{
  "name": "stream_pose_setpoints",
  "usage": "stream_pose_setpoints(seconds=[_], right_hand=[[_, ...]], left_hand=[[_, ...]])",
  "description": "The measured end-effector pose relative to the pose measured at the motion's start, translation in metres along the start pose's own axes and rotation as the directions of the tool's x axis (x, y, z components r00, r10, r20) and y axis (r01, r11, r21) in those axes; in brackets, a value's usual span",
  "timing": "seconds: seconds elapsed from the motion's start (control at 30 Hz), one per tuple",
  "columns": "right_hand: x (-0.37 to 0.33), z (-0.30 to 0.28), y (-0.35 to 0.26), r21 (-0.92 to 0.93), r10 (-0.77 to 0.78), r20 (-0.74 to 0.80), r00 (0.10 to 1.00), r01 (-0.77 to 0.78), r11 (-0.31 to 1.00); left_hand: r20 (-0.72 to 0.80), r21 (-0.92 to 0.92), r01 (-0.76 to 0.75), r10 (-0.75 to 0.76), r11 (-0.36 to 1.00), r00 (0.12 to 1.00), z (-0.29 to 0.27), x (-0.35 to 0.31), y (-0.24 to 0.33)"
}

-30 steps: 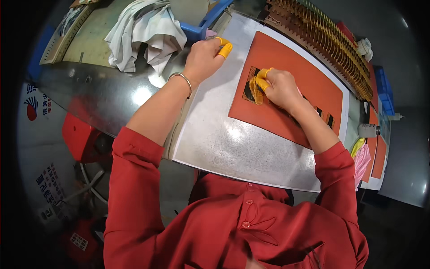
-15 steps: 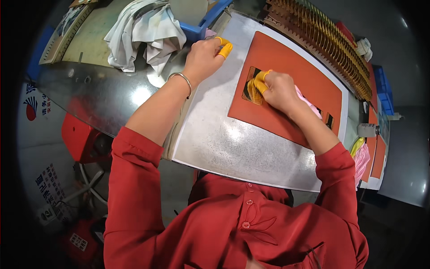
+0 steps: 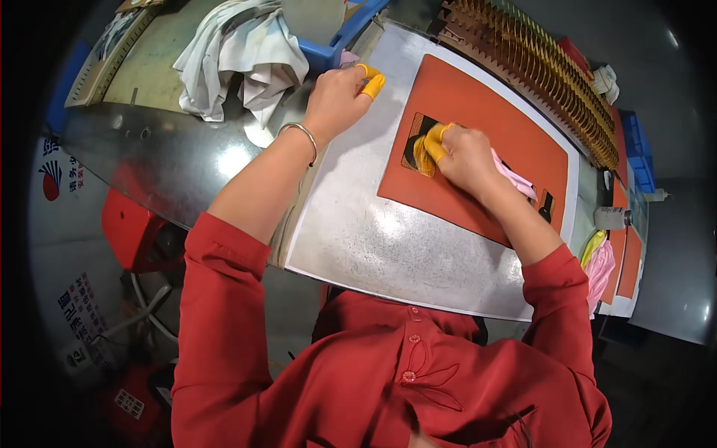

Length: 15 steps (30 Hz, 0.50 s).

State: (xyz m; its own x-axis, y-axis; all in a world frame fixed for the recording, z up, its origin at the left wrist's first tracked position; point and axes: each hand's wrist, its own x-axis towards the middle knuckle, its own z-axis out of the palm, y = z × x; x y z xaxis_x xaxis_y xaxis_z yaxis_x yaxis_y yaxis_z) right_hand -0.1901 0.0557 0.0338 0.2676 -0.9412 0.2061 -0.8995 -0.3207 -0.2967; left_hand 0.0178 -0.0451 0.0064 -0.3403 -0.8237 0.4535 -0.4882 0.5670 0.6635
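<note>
My right hand (image 3: pixel 464 155), with yellow finger cots on its thumb and forefinger, is closed on a pink cloth (image 3: pixel 512 176) that trails out beside the wrist. Its fingertips press on a dark, glossy, thin rectangular panel (image 3: pixel 410 153) with a gold patterned border, lying on an orange mat (image 3: pixel 493 97). A second small dark panel (image 3: pixel 547 203) shows partly beyond my right forearm. My left hand (image 3: pixel 337 95), also in yellow finger cots, hovers at the far left of the white-covered tabletop. Its fingers are loosely curled, thumb and forefinger apart, with nothing visible between them.
A slotted rack (image 3: pixel 538 75) of upright gold-edged pieces stands along the far right. White cloths (image 3: pixel 243 56) lie beside a blue tray (image 3: pixel 321 54) at the far left. A clear bottle (image 3: pixel 611 218) and another pink cloth (image 3: pixel 600 269) are at right; a red stool (image 3: pixel 128 228) stands left.
My right hand has shifted slightly on the panel, its fingertips nearer the border closest to me. The left hand has barely moved.
</note>
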Motion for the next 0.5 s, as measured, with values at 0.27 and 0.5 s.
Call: stream_pose_setpoints(seconds=[0.27, 0.5], right_hand=[[-0.01, -0.009, -0.013, -0.053, 0.004, 0.079, 0.997, 0.0, 0.999], [-0.002, -0.006, 0.004, -0.113, -0.042, 0.024, 0.999, 0.045, 0.993]], left_hand=[[-0.006, 0.009, 0.013, -0.012, 1.0, 1.0, 0.003, 0.0, -0.004], [0.023, 0.028, 0.038, -0.038, 0.999, 0.999, 0.0, 0.001, -0.001]])
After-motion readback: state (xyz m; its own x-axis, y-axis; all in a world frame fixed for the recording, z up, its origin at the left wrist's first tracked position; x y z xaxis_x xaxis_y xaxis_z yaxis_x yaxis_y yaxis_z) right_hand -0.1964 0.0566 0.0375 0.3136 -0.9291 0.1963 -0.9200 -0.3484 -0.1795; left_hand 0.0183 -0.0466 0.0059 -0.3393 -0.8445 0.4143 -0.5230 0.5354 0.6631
